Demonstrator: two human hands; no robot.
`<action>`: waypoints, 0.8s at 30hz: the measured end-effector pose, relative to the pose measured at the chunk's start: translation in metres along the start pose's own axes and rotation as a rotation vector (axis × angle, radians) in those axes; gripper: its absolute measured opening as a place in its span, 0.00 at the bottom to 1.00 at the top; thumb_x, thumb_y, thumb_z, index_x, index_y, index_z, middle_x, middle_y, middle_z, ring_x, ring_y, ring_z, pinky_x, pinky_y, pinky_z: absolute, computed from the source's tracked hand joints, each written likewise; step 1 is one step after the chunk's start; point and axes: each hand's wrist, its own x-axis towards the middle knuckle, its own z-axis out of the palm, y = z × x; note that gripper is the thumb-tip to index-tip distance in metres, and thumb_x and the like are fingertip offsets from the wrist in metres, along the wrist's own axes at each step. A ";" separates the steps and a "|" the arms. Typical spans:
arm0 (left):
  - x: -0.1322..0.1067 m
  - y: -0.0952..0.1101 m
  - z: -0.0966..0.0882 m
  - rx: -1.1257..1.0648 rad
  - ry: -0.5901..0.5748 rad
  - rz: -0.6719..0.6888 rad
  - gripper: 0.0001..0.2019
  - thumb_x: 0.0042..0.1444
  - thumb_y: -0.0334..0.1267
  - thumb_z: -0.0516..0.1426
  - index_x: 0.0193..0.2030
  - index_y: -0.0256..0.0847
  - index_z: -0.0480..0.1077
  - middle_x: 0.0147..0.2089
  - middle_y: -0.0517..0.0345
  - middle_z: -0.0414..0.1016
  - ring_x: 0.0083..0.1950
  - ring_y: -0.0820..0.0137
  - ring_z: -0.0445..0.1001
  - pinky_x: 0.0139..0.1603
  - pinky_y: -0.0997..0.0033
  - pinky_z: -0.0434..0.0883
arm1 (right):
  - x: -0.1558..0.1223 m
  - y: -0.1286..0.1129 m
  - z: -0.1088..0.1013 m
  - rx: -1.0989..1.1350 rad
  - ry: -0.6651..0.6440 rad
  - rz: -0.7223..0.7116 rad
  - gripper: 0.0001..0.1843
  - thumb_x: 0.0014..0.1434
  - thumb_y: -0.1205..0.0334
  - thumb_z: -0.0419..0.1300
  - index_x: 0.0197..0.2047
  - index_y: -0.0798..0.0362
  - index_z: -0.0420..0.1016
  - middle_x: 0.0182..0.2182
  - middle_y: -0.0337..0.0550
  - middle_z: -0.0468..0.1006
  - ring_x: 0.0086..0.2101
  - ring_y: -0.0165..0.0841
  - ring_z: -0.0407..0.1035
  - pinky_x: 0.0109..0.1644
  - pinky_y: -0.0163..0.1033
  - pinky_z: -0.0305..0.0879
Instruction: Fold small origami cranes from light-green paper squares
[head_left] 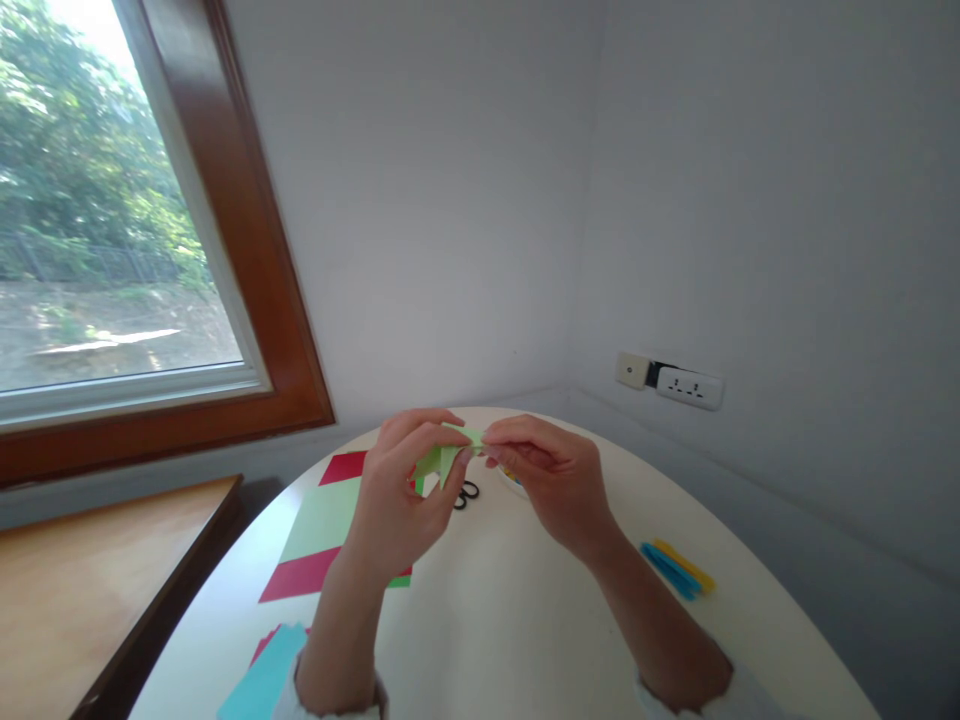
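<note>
Both my hands are raised over a round white table (510, 620) and pinch one small folded piece of light green paper (450, 455). My left hand (401, 490) grips its left part with thumb and fingers closed. My right hand (544, 475) pinches its right end with the fingertips. Under the hands lie black scissors (466, 493), mostly hidden, and a small white dish (514, 482) that my right hand mostly covers.
Red and green paper sheets (322, 530) lie on the table's left side. Light blue sheets (262, 675) sit at the near left edge. Folded blue and yellow strips (679, 568) lie at right. A wooden sill (82, 590), window and wall sockets (686, 385) surround the table.
</note>
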 end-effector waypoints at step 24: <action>-0.001 0.004 0.002 -0.354 0.054 -0.217 0.04 0.53 0.32 0.58 0.29 0.39 0.68 0.33 0.55 0.74 0.36 0.71 0.73 0.37 0.72 0.72 | -0.008 -0.015 0.012 -0.009 0.056 -0.001 0.03 0.52 0.65 0.63 0.28 0.53 0.76 0.27 0.41 0.80 0.24 0.27 0.72 0.28 0.32 0.73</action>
